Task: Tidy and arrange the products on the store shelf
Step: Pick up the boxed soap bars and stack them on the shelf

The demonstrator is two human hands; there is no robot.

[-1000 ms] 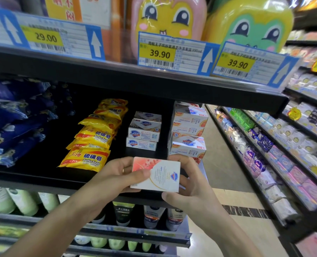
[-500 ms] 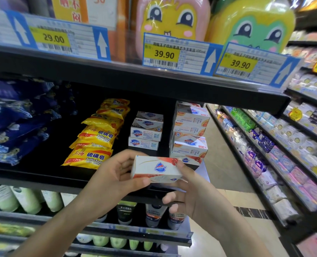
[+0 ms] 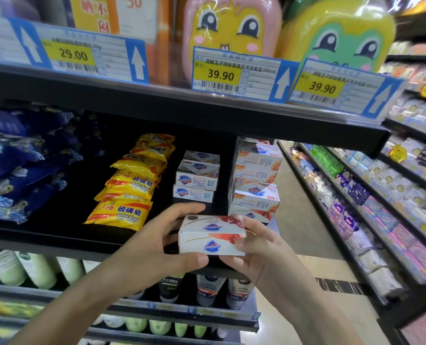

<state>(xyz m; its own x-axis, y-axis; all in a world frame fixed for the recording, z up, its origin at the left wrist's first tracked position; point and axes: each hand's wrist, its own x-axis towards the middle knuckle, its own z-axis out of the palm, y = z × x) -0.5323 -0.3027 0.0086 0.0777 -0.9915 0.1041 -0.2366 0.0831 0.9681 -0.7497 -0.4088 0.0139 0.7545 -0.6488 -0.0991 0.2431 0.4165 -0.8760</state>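
A white soap box (image 3: pixel 212 236) with a blue shield logo and red-pink print is held in front of the black shelf (image 3: pixel 57 241), just above its front edge. My left hand (image 3: pixel 154 247) grips its left end, thumb under and fingers behind. My right hand (image 3: pixel 259 247) pinches its right end. Behind it, on the shelf, stand a stack of orange-white soap boxes (image 3: pixel 255 180), a smaller stack of white soap boxes (image 3: pixel 197 179) and a row of yellow sulfur soap packs (image 3: pixel 129 185).
Blue packs (image 3: pixel 20 165) fill the shelf's left side. Price tags (image 3: pixel 221 75) line the upper shelf (image 3: pixel 182 113), with cartoon bottles (image 3: pixel 231 26) above. Tubes and green bottles (image 3: pixel 35 267) stand below. An aisle and a second shelving unit (image 3: pixel 381 195) run to the right.
Both hands turned the soap box from its flat face to its long side and top, and carried it slightly up toward the shelf. The shelf stock has not moved.
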